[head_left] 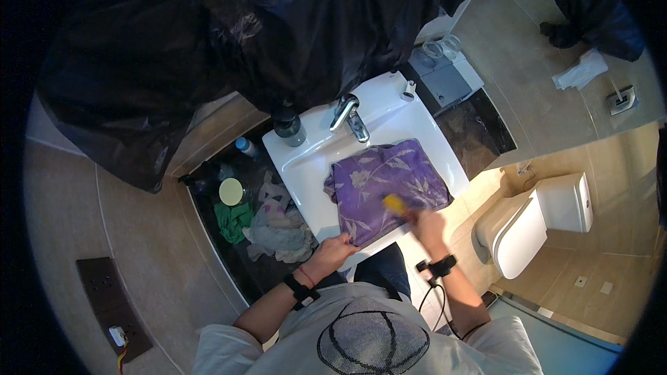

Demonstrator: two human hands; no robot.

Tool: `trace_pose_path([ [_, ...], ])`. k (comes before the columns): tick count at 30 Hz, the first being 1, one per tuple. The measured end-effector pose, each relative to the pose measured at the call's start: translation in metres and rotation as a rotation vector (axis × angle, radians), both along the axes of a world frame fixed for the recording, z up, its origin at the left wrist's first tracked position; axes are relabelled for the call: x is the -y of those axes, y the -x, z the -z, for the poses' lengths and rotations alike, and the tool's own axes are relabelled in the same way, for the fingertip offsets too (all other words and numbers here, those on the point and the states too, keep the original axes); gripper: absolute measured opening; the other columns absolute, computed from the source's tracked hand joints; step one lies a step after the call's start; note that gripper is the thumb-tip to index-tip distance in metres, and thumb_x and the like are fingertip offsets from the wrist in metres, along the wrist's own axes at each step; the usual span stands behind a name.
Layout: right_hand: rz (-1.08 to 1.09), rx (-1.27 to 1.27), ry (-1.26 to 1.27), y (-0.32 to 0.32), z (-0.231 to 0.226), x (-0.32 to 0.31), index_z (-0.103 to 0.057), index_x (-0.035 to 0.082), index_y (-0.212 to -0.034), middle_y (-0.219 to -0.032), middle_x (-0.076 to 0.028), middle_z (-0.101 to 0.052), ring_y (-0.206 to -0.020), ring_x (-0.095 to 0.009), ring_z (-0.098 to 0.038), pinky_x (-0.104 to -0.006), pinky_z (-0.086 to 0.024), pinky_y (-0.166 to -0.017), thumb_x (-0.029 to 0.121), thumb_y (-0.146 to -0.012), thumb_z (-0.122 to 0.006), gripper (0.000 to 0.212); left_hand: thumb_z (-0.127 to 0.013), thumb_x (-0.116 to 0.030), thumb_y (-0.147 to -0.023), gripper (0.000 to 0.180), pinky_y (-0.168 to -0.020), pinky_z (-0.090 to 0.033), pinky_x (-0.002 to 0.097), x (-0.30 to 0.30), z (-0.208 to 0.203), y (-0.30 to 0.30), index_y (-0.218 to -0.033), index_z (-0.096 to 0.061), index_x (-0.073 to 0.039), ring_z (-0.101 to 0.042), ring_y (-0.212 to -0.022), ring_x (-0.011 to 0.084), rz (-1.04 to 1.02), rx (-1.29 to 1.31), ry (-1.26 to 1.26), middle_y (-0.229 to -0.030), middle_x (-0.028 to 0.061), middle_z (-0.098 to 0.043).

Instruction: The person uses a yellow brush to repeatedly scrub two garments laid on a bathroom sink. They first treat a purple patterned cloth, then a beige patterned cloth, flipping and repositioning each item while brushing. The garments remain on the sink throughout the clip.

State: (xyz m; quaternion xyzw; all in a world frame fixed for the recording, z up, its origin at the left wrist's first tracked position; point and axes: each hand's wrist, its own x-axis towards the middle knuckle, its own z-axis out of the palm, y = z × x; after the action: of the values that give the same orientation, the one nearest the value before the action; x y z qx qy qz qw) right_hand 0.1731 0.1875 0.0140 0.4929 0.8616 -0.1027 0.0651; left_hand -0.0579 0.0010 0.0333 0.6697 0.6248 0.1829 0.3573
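Observation:
A purple cloth [379, 191] with a pale leaf pattern lies spread over the white sink [316, 201], covering the basin and reaching its front edge. At the cloth's near left corner, my left hand [335, 251] has its fingers closed on the edge. My right hand [429, 229] is above the cloth's near right part, smeared by motion. From its fingers a small yellow object [394, 204] sticks out to the left, over the cloth; blur hides its exact kind. Behind the cloth stands the chrome faucet [351, 118].
Left of the sink, the dark counter [257, 274] bears grey crumpled cloths [278, 232], a green cloth [234, 222], a jar with a pale lid [231, 192] and a blue-capped bottle [246, 146]. A dark-topped bottle [290, 128] stands beside the faucet. A toilet [521, 236] is to the right.

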Motion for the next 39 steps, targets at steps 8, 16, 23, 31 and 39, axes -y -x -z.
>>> trace_pose_path([
  [8, 0.141, -0.095, -0.064, -0.019, -0.03, -0.05, -0.076, 0.026, -0.098, -0.073, -0.01, -0.07, -0.063, -0.028, -0.068, -0.0399, -0.052, -0.055, 0.037, -0.087, -0.064, 0.019, -0.065, -0.019, -0.088, 0.021, -0.078, -0.054, 0.0386, 0.012, 0.017, 0.002, -0.106, -0.073, -0.012, -0.065, -0.086, 0.032, -0.051, 0.026, -0.052, -0.108, 0.017, -0.061],
  [16, 0.283, -0.383, 0.0, 0.008, -0.052, -0.04, -0.068, 0.014, -0.11, -0.081, -0.012, -0.071, -0.071, -0.031, -0.069, -0.0394, -0.053, -0.061, 0.048, -0.078, -0.075, 0.047, -0.076, -0.026, -0.077, 0.056, -0.087, -0.051, 0.0437, -0.069, -0.002, 0.034, -0.125, -0.057, -0.006, -0.059, -0.103, 0.0365, -0.39, -0.519, -0.27, -0.116, 0.02, -0.057],
  [23, 0.327, -0.824, 0.546, 0.013, -0.021, -0.034, -0.063, 0.001, -0.115, -0.089, -0.01, -0.071, -0.076, -0.015, -0.067, -0.0293, -0.054, -0.066, 0.013, -0.069, -0.086, 0.053, -0.074, -0.023, -0.074, 0.051, -0.082, -0.052, 0.0445, -0.109, 0.047, 0.027, -0.117, -0.053, -0.004, -0.064, -0.092, 0.0377, -0.434, -0.018, 0.038, -0.097, 0.0229, -0.065],
  [31, 0.243, -0.971, 0.738, 0.019, -0.045, -0.053, -0.062, 0.001, -0.111, -0.076, 0.006, -0.051, -0.062, -0.004, -0.041, -0.0187, -0.035, -0.054, -0.006, -0.076, -0.069, 0.036, -0.066, -0.025, -0.09, 0.046, -0.083, -0.052, 0.0335, -0.12, -0.041, -0.041, -0.129, -0.053, -0.004, -0.067, -0.092, 0.0304, -0.531, 0.908, 0.009, -0.108, 0.018, -0.066],
  [39, 0.153, -1.208, 0.307, -0.019, -0.137, -0.168, -0.066, 0.002, -0.096, -0.085, 0.002, -0.063, -0.075, -0.007, -0.053, -0.0232, -0.046, -0.068, 0.0, -0.076, -0.064, 0.021, -0.063, -0.019, -0.09, 0.027, -0.082, -0.052, 0.0381, -0.087, -0.061, 0.004, -0.113, -0.066, -0.006, -0.067, -0.091, 0.0314, -0.603, 0.167, -0.205, -0.103, 0.0141, -0.069],
])
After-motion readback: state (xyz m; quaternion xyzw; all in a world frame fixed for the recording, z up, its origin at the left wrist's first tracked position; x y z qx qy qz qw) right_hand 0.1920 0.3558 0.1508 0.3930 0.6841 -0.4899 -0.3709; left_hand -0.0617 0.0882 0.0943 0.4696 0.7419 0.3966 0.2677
